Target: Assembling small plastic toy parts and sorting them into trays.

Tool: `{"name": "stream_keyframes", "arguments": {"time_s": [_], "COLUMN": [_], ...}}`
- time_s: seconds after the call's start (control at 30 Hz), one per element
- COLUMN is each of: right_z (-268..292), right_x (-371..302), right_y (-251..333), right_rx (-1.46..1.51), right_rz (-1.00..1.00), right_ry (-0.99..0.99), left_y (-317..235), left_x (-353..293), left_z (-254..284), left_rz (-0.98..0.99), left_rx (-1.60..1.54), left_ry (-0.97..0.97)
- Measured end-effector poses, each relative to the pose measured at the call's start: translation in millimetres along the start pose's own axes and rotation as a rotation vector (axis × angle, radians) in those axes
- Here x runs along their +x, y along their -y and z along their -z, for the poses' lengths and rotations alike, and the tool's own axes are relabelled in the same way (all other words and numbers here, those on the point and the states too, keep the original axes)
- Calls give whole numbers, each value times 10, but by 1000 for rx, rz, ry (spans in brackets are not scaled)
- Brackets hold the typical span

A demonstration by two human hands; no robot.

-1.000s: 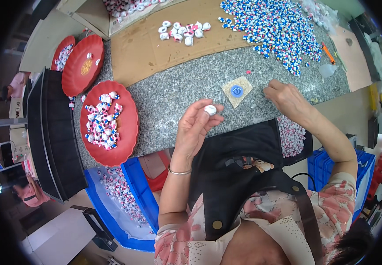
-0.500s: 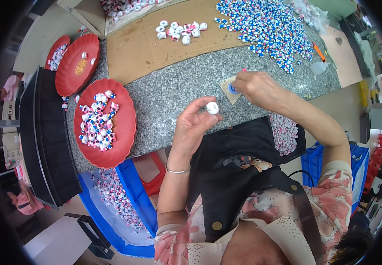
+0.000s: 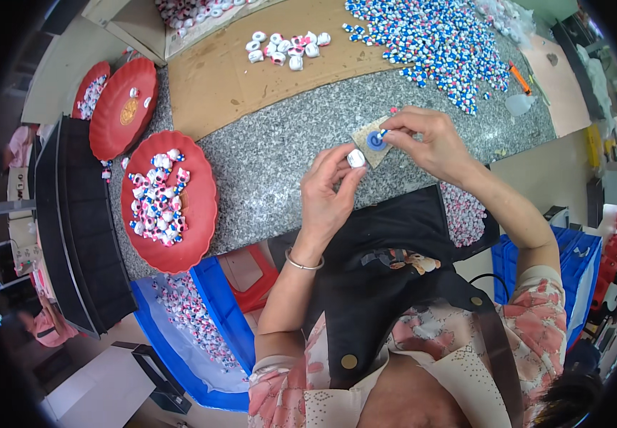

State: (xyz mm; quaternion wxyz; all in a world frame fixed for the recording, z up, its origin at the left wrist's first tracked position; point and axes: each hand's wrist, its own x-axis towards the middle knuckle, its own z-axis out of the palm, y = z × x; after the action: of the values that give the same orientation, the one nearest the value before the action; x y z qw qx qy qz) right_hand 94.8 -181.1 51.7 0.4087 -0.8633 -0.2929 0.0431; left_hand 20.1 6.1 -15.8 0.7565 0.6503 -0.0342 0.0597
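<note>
Between the thumb and fingers of my left hand (image 3: 328, 187) is a small white figurine head (image 3: 356, 158), held over the granite counter. My right hand (image 3: 426, 139) pinches a small blue-and-white figurine body (image 3: 383, 133) just above a round blue disc (image 3: 376, 140). That disc lies on a square tan pad (image 3: 360, 133), partly covered by my right fingers. The two small parts are close together but apart. Assembled white, pink and blue figurines (image 3: 158, 196) lie in a red scalloped plate (image 3: 206, 235) at the left.
Several white heads (image 3: 278, 48) sit on brown cardboard (image 3: 212, 93) at the back. A large heap of blue-and-white bodies (image 3: 429, 43) spreads at the far right, near an orange tool (image 3: 520, 80). A blue crate (image 3: 231, 307) and red stool (image 3: 255, 274) stand below the counter (image 3: 265, 171).
My left hand has moved right and slightly up with the white head, nearer the pad. My right hand has lifted a little, and the body now shows in its fingertips.
</note>
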Motion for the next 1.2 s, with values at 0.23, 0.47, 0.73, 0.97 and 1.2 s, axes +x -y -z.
{"name": "stream_keyframes", "arguments": {"time_s": [0.23, 0.47, 0.73, 0.97, 1.2], "right_z": [-69, 85, -20, -63, 433], "right_x": [-248, -280, -271, -92, 395], "right_y": [42, 100, 231, 34, -901], "right_rx": [700, 181, 212, 397, -301], "right_rz": [-459, 196, 231, -34, 51], "right_ry": [95, 25, 25, 298, -272], "left_y": [-34, -207, -263, -416, -1076], "left_x": [10, 49, -57, -29, -83], "left_z": [-189, -38, -31, 258, 1452], "left_rz": [-411, 30, 256, 251, -421], "left_rx": [488, 33, -278, 103, 1375], "left_ry": [-2, 346, 335, 202, -549]}}
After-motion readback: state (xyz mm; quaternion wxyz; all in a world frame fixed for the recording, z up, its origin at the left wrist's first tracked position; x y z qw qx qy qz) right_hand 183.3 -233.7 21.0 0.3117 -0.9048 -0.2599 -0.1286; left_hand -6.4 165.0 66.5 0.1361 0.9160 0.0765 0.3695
